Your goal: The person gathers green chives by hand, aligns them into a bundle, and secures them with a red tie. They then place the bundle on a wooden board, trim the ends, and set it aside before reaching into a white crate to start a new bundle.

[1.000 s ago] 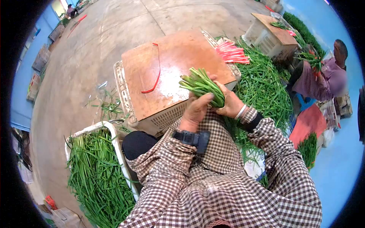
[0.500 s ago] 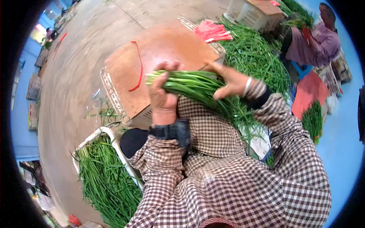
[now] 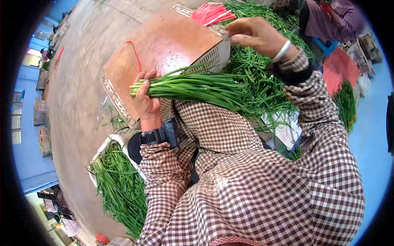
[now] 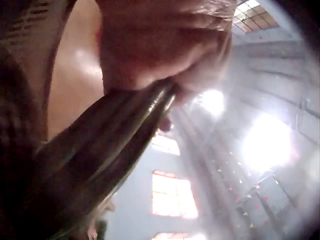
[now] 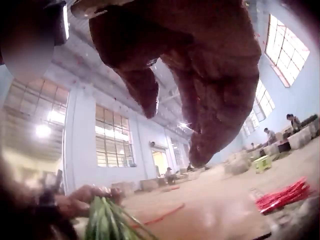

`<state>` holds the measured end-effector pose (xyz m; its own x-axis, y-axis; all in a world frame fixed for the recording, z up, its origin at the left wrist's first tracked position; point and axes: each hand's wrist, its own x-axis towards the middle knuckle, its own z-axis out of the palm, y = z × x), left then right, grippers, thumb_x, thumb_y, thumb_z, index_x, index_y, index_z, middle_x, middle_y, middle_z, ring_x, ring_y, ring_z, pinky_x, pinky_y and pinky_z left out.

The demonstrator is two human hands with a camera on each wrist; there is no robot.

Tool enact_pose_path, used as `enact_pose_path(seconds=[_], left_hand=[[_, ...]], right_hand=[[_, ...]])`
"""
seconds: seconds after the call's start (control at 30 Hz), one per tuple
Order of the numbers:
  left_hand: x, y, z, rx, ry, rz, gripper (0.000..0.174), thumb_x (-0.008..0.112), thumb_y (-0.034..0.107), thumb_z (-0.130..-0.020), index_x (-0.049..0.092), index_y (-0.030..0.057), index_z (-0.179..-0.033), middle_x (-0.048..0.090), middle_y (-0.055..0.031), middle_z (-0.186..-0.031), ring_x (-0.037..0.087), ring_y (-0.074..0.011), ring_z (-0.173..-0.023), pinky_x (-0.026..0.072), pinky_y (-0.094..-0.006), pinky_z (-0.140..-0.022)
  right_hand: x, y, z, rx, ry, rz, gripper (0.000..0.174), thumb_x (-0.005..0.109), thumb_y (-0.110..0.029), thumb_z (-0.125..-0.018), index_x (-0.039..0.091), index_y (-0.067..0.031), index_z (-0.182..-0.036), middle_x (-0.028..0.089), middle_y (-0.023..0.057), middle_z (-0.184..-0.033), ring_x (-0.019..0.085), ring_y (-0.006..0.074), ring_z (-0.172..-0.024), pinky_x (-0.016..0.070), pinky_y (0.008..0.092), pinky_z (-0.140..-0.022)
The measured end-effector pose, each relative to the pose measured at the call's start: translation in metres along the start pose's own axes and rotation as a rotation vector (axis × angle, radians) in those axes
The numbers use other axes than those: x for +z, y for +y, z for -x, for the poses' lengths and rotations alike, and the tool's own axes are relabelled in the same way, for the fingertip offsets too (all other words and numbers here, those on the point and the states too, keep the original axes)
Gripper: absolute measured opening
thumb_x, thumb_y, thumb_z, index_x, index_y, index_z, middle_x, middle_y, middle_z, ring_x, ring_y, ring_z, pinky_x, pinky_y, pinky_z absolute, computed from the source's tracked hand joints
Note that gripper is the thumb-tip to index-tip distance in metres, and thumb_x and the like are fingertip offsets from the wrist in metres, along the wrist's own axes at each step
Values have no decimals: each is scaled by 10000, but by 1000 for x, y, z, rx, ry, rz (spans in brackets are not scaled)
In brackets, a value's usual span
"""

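Observation:
In the head view my left hand [image 3: 148, 98] grips a bunch of garlic chives [image 3: 197, 87] near its pale cut ends, thumb across the top. The long leaves reach rightward above my lap. The left wrist view shows dark stalks [image 4: 115, 130] coming out from under the curled fingers. My right hand [image 3: 260, 36] is raised past the board's right corner, near a pile of red strips [image 3: 211, 13]. Its fingers bend loosely and its thumb stands apart, with nothing between them in the right wrist view.
A brown board [image 3: 164, 33] tops a white crate before my knees, with one red strip [image 3: 134, 55] on it. Loose chives [image 3: 266, 61] heap at the right. A white tub [image 3: 115, 139] of chives stands at the left. Another person [image 3: 334, 22] sits at the far right.
The bunch has turned from upright in both hands to lying sideways in the left hand. My right hand has let go and moved up and away toward the red strips. The view has shifted.

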<state>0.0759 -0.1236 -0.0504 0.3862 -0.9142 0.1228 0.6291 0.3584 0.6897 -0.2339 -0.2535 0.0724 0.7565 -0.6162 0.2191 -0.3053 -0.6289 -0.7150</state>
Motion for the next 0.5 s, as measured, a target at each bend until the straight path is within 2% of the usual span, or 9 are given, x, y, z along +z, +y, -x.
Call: enact_pose_path(seconds=[0.13,0.2,0.23,0.33,0.5], left_hand=[[-24,0,4,-36,134,164,280,524,-61,-760,553,17,-1027,611,-134,-937,557,-286,-1015,413,-478,-947],[-34,0,3,-49,149,201,269,521,-69,-756,555,16,-1009,612,-129,-937,557,-286,-1017,406,-481,-954],[-37,1,3,-61,164,242,260,518,-77,-752,558,15,-992,614,-124,-937,556,-285,-1018,398,-484,-962],[-45,1,3,-81,205,272,256,504,-97,-746,572,7,-969,617,-123,-937,555,-282,-1022,396,-491,-965],[-63,-6,0,-113,194,381,261,485,-104,-742,573,-13,-970,619,-131,-939,557,-286,-1016,399,-485,-963]], right_hand=[[25,-3,-9,4,7,-83,323,559,-138,-873,536,49,-1135,644,101,-965,618,162,-869,509,282,-768],[29,-1,-10,108,29,-267,307,527,-136,-891,533,41,-1142,651,86,-941,631,147,-835,515,254,-699],[29,2,-10,109,29,-270,307,527,-136,-891,533,41,-1142,651,86,-941,631,147,-835,515,254,-699],[24,14,-11,136,110,-313,276,493,-140,-910,545,18,-1130,656,76,-920,645,119,-769,494,203,-596],[21,15,-7,150,79,-332,246,501,-141,-909,565,8,-1095,659,68,-887,645,103,-734,470,179,-562]])
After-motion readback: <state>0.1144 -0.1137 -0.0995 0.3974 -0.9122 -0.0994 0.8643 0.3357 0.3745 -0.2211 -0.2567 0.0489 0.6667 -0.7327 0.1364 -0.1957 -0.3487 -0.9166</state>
